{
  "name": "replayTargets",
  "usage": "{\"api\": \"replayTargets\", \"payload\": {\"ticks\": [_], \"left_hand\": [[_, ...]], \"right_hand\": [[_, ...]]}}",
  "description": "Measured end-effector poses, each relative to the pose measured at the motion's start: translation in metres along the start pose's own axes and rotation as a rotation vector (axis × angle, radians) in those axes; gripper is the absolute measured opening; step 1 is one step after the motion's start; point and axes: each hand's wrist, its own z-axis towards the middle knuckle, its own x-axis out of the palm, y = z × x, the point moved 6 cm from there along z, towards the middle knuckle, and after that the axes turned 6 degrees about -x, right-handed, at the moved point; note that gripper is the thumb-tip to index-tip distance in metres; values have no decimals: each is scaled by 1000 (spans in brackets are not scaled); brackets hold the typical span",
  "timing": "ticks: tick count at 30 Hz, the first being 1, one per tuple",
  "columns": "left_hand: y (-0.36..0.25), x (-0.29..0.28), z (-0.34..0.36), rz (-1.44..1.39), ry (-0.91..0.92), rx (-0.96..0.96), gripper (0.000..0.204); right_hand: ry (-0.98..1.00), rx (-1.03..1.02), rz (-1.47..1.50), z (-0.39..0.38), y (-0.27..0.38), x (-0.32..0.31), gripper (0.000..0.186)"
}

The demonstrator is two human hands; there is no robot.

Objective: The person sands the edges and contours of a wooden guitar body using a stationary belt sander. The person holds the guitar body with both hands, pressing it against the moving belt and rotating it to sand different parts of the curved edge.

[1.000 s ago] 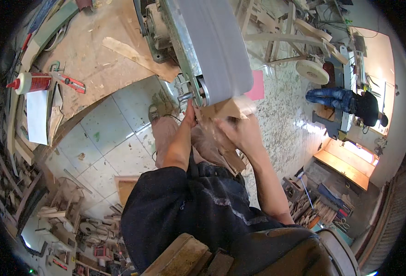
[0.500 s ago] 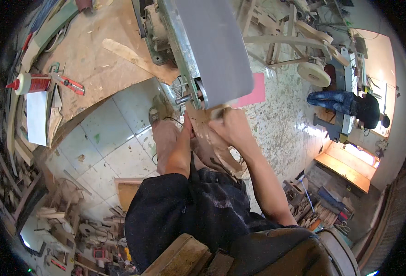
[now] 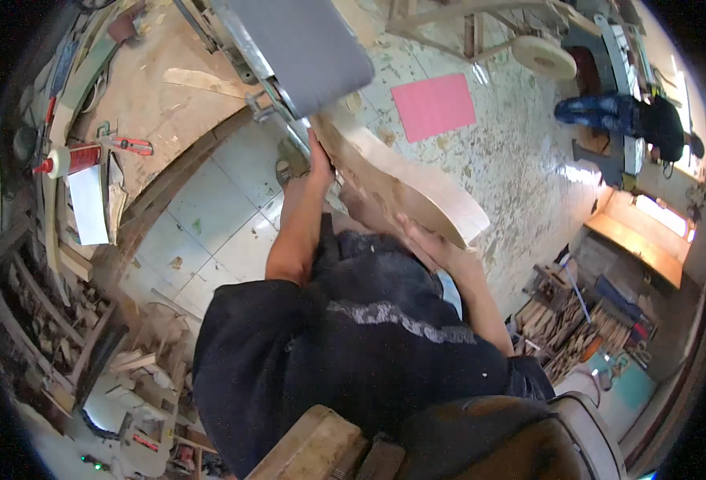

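Note:
A curved, pale wooden piece (image 3: pixel 405 180) lies slantwise in front of me, its far end close to the end of a belt sander with a wide grey belt (image 3: pixel 293 56). Whether wood and belt touch, I cannot tell. My left hand (image 3: pixel 319 164) grips the left edge of the piece near that far end, partly hidden by the wood. Lower down, my right hand (image 3: pixel 433 242) holds the broad near end, with fingers along its side.
Left of the sander is a wooden workbench (image 3: pixel 149 104) bearing a glue bottle (image 3: pixel 73 160), a red utility knife (image 3: pixel 131 145) and a white sheet (image 3: pixel 89 206). A pink sheet (image 3: pixel 433 106) lies on the floor. Another person (image 3: pixel 649 124) stands far right, near stacked wood strips (image 3: pixel 561 328).
My right hand has shifted from beside the sander's end to the near end of the wood. The piece has swung rightward, showing its broad curved side. My view has shifted too.

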Motion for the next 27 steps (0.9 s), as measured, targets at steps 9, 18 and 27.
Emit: {"api": "replayTargets", "payload": {"ticks": [9,18,27], "left_hand": [[-44,58,-46,124,23,81,86],[-51,79,-53,61,155,57,85],[-57,71,-36,47,174,8,89]], "right_hand": [[-33,-99,-173,-35,30,-30,48],[-42,-133,-103,-30,63,-49,50],[-64,-67,21,-16,35,-20,46]]}}
